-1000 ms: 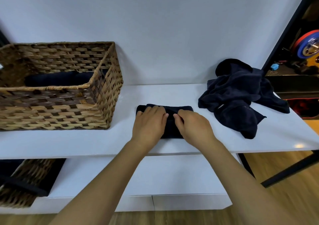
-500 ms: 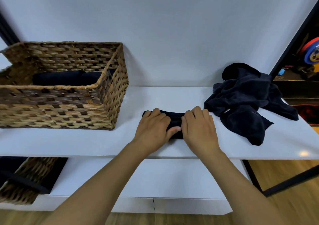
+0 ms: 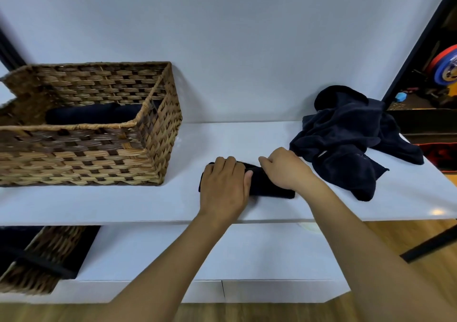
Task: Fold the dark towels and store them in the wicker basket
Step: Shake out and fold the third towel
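A folded dark towel (image 3: 270,188) lies on the white table (image 3: 123,205), near its front edge. My left hand (image 3: 223,188) covers the towel's left half, fingers curled over the far edge. My right hand (image 3: 284,169) grips the right half, knuckles up and fingers curled down at the far side. To the left stands the wicker basket (image 3: 158,133), with dark folded towels (image 3: 94,112) lying inside it. A heap of unfolded dark towels (image 3: 346,133) sits at the right end of the table, just beyond my right hand.
A white wall runs close behind the table. On the lower shelf at the left stands a second wicker basket (image 3: 42,255) with a dark band. A black frame post (image 3: 420,37) borders the right side, with cluttered shelves behind it.
My right hand went from lying flat on the towel to gripping it with curled fingers. The left hand stayed on the left half. The towel bundle looks narrower.
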`<state>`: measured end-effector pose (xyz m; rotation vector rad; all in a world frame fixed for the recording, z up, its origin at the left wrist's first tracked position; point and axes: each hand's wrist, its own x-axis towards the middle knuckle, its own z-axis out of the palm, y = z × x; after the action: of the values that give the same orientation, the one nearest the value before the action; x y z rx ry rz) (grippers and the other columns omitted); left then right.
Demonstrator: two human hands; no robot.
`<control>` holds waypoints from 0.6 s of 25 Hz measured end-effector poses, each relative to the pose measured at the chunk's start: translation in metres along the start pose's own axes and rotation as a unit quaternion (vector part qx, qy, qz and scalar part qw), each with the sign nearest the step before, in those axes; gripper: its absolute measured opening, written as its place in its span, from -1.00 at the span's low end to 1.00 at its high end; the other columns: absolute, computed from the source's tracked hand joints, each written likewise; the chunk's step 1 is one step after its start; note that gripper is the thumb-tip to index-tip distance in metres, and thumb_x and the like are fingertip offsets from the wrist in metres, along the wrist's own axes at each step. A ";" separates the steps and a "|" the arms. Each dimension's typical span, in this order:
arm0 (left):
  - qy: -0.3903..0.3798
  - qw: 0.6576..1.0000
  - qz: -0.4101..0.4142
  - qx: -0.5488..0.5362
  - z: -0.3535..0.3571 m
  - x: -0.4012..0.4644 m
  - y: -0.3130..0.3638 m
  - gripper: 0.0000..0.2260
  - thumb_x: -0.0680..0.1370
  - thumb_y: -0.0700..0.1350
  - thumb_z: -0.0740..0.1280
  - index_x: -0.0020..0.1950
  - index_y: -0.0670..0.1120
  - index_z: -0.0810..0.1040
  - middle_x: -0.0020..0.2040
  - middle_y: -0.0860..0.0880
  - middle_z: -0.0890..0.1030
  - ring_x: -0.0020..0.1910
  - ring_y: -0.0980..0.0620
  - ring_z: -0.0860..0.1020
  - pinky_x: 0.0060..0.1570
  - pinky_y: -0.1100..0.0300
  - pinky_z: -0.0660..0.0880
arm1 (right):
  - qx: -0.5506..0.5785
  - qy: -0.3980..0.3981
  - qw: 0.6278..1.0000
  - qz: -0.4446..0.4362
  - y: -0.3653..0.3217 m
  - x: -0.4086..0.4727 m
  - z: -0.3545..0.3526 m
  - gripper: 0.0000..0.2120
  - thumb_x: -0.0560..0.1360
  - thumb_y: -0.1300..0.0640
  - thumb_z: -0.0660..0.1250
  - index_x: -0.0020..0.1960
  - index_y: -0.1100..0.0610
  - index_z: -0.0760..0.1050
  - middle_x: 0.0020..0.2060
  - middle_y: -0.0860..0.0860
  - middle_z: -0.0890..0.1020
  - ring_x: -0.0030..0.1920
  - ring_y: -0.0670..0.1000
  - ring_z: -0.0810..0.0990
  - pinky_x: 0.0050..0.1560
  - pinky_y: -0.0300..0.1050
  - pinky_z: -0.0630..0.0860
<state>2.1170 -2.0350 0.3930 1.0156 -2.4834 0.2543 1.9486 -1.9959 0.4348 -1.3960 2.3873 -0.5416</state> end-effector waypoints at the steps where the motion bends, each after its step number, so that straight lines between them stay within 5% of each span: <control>1: 0.008 1.000 0.007 0.003 -0.003 0.000 0.000 -0.61 0.66 0.00 0.07 -0.20 -0.11 0.56 -0.22 -0.06 0.54 -0.20 -0.12 0.47 -0.20 0.03 0.30 | 0.018 -0.035 0.999 0.007 0.001 0.000 -0.003 -0.56 0.63 -0.02 0.16 -0.37 0.12 0.19 -0.48 0.00 0.33 -0.44 0.06 0.29 -0.39 -0.11 0.22; 4: -0.046 0.998 0.027 0.014 -0.021 0.017 0.000 -0.57 0.66 -0.03 0.06 -0.36 -0.10 0.46 -0.35 -0.04 0.48 -0.28 -0.12 0.49 -0.30 0.10 0.23 | 0.021 -0.029 0.999 0.002 -0.003 -0.011 -0.002 -0.55 0.66 -0.05 0.10 -0.36 0.11 0.21 -0.45 0.00 0.35 -0.40 0.07 0.34 -0.35 -0.08 0.24; 7: -0.245 0.968 -0.009 -0.061 -0.019 0.054 -0.008 -0.54 0.70 0.06 -0.03 -0.32 -0.07 0.37 -0.29 -0.01 0.47 -0.20 -0.10 0.50 -0.23 0.08 0.33 | -0.153 0.216 0.959 -0.098 0.003 -0.038 0.028 -0.60 0.66 -0.03 0.05 -0.25 0.14 0.42 -0.29 0.09 0.48 -0.25 0.18 0.44 -0.25 -0.02 0.28; 10: -0.370 0.920 -0.027 -0.123 -0.015 0.081 -0.016 -0.57 0.71 0.08 -0.05 -0.23 -0.07 0.39 -0.18 -0.06 0.51 -0.15 -0.08 0.50 -0.12 0.05 0.40 | -0.194 0.279 0.933 -0.121 0.010 -0.054 0.052 -0.58 0.64 -0.07 0.06 -0.16 0.17 0.52 -0.23 0.11 0.51 -0.23 0.17 0.39 -0.25 0.04 0.28; 12: -0.345 0.927 -0.010 -0.145 -0.008 0.084 -0.016 -0.62 0.71 0.07 -0.04 -0.15 -0.06 0.41 -0.16 -0.01 0.51 -0.12 -0.06 0.49 -0.11 0.04 0.39 | -0.157 0.272 0.943 -0.110 0.011 -0.048 0.049 -0.54 0.65 -0.08 0.05 -0.23 0.16 0.51 -0.29 0.10 0.52 -0.25 0.17 0.39 -0.28 0.01 0.28; 15: -0.162 0.978 0.055 -0.123 -0.006 0.064 -0.013 -0.64 0.69 0.07 -0.04 -0.06 -0.04 0.48 -0.15 0.04 0.51 -0.12 -0.07 0.48 -0.11 0.01 0.39 | -0.077 0.178 0.979 -0.058 0.005 -0.026 0.023 -0.48 0.66 -0.10 0.04 -0.39 0.12 0.35 -0.41 0.02 0.46 -0.28 0.14 0.44 -0.31 -0.06 0.28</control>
<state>2.0882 -2.0822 0.4285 0.8740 -2.7773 -0.1994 1.9677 -1.9740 0.4142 -1.6321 2.6863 -0.7013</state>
